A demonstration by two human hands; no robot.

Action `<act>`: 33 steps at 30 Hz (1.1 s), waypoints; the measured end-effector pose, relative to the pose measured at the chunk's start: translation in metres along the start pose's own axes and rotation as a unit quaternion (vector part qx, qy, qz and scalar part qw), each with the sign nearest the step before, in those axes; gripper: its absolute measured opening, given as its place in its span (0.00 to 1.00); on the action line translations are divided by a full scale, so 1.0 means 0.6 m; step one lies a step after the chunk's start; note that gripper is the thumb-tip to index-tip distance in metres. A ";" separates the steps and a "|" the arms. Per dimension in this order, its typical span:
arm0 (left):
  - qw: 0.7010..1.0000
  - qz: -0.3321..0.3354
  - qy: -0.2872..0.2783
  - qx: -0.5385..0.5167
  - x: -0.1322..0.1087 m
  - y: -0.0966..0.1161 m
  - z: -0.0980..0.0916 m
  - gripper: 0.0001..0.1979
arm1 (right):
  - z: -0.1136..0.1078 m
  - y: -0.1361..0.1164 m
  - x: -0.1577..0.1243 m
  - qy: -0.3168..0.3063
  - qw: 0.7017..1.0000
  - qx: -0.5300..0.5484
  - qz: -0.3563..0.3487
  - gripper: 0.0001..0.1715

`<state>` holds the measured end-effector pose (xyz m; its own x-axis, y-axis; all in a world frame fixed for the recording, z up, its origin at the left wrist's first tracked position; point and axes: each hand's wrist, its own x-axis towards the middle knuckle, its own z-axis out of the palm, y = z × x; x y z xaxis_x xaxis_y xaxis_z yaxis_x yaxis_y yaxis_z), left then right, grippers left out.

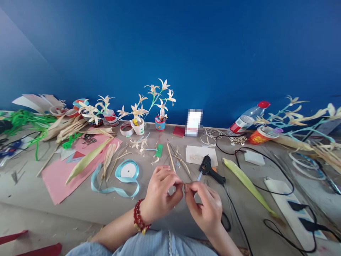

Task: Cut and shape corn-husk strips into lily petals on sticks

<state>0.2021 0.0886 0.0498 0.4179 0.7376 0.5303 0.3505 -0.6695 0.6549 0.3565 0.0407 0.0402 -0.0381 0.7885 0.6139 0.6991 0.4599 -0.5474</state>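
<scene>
My left hand point(161, 193), with a red bead bracelet at the wrist, and my right hand point(205, 206) meet over the table's front middle. Both pinch a thin straw-coloured stick point(172, 161) whose far end points away toward the wall. The fingertips of the two hands touch each other around the stick's near end. A black glue gun point(210, 170) lies just beyond my right hand. A roll of light blue ribbon point(127, 171) with a loose tail sits to the left of my left hand.
Pink paper point(57, 176) with a corn husk point(86, 160) lies left. Cups of husk flowers point(138, 122) line the blue wall. A second husk point(247, 183), black cables, a white power strip point(294, 209) and a tipped bottle point(246, 119) are right.
</scene>
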 end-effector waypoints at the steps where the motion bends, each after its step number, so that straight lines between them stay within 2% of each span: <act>1: 1.000 0.001 0.012 0.017 -0.001 -0.001 0.000 0.08 | 0.001 0.000 0.000 0.003 1.000 -0.001 -0.005 0.10; 5: 0.997 -0.021 0.052 0.051 -0.003 -0.011 -0.006 0.08 | 0.003 -0.001 -0.003 0.028 1.000 0.001 -0.013 0.10; 8: 0.994 -0.054 0.085 0.041 -0.004 -0.016 -0.015 0.08 | 0.001 -0.002 -0.004 0.055 0.998 0.000 0.006 0.10; 9: 0.995 -0.056 0.075 0.025 -0.003 -0.015 -0.017 0.08 | 0.000 -0.002 -0.003 0.056 0.998 0.000 0.015 0.10; 13: 0.999 -0.021 -0.023 -0.035 0.002 0.002 -0.013 0.09 | -0.001 -0.004 0.000 0.033 0.999 0.010 0.037 0.12; 15: 0.999 -0.005 -0.028 -0.024 0.005 0.007 -0.007 0.07 | 0.000 -0.004 0.000 0.027 0.999 0.011 0.039 0.11; 18: 1.000 0.015 -0.009 0.014 0.008 -0.001 -0.005 0.07 | -0.001 -0.003 -0.003 0.023 0.999 0.007 0.022 0.11; 20: 0.998 0.012 0.035 0.056 0.009 -0.015 -0.014 0.08 | -0.005 -0.003 -0.005 0.044 0.999 -0.003 0.015 0.10; 23: 0.990 -0.028 0.106 0.085 0.008 -0.030 -0.031 0.08 | -0.011 -0.004 -0.005 0.071 0.996 -0.026 0.041 0.08; 24: 0.992 -0.035 0.095 0.071 0.008 -0.030 -0.035 0.08 | -0.011 -0.003 -0.004 0.066 0.996 -0.029 0.052 0.09; 28: 1.000 -0.005 -0.028 0.010 0.009 -0.005 -0.031 0.07 | -0.006 -0.001 0.000 0.041 0.998 -0.017 0.050 0.12; 30: 0.999 0.006 -0.035 0.011 0.011 0.007 -0.021 0.04 | -0.002 -0.001 0.001 0.046 0.998 -0.012 0.040 0.11; 33: 1.000 0.012 -0.017 0.020 0.011 0.008 -0.012 0.06 | 0.002 -0.002 0.001 0.040 0.999 -0.003 0.030 0.10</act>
<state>0.2004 0.0908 0.0604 0.4540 0.7185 0.5268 0.3738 -0.6904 0.6195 0.3549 0.0408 0.0407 0.0610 0.7792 0.6237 0.7027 0.4103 -0.5812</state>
